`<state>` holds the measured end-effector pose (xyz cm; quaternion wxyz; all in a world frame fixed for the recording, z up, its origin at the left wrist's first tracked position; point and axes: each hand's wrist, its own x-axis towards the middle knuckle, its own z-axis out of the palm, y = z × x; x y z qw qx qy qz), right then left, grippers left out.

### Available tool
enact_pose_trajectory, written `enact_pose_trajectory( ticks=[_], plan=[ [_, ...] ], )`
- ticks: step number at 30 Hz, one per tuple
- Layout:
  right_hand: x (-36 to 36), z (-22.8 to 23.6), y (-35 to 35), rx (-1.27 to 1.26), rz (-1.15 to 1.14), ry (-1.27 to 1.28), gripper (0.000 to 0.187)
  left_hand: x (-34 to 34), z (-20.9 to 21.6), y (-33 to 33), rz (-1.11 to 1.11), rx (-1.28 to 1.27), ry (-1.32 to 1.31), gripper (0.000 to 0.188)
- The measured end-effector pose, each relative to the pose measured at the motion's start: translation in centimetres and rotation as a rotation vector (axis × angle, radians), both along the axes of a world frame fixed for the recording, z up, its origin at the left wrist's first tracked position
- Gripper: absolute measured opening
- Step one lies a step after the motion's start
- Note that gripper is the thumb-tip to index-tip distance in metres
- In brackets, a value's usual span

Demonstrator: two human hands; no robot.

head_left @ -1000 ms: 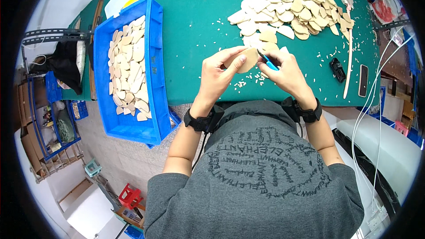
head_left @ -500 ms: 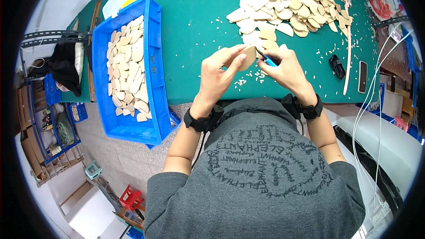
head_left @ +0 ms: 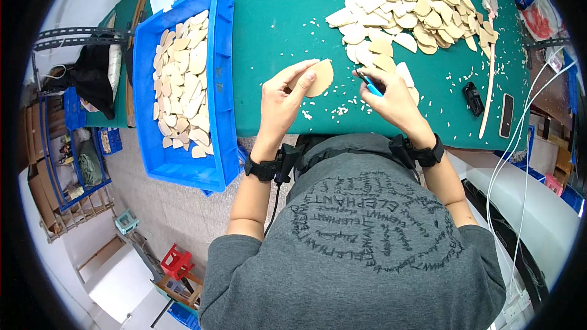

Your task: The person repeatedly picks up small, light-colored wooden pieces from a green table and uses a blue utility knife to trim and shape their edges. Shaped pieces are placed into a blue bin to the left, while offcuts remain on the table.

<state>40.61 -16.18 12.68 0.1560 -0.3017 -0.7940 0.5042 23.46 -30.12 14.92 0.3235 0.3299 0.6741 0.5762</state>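
Observation:
My left hand point(head_left: 285, 96) pinches a flat beige rounded pad point(head_left: 322, 78) between thumb and fingers, holding it up over the green table. To the right, my right hand point(head_left: 396, 99) is closed around a small blue-handled tool point(head_left: 373, 89) with a dark tip. I cannot make out the tool's exact kind. A gap lies between the tool and the held pad. Beyond my hands a big heap of similar pads point(head_left: 422, 15) spreads over the table. Small pale scraps point(head_left: 340, 110) are scattered below and between my hands.
On the left stands a blue plastic crate point(head_left: 224, 104), partly filled with pads point(head_left: 183, 85). Toward the right lie a long-handled fluffy duster point(head_left: 487, 85), a black object point(head_left: 472, 99) and a phone point(head_left: 506, 115). White cables point(head_left: 516, 128) hang at the far right.
My left hand has moved left with the pad, away from the tool. The tool was at the pad's edge before and is now apart. The whole view has shifted slightly.

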Motion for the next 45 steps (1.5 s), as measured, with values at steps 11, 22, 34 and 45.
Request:
enact_pose_trajectory(
  ticks=[11, 22, 34, 45],
  plan=[
    [-1.5, 0.9, 0.8, -0.424, 0.053, 0.160, 0.018, -0.5, 0.3, -0.9, -0.069, -0.068, 0.052, 0.025],
    [3.1, -2.2, -0.4, 0.008, 0.010, -0.155, 0.019, -12.8, -7.7, -1.7, 0.711, -0.350, 0.682, 0.046],
    [5.8, -0.2, 0.2, -0.062, -0.178, -0.172, 0.021, 2.0, -16.4, 14.7, -0.355, -0.496, 0.372, 0.060],
    [2.3, 1.9, 0.7, -0.186, -0.168, -0.043, 0.020, 3.2, -0.4, 5.6, -0.082, -0.022, -0.564, 0.028]
  ],
)
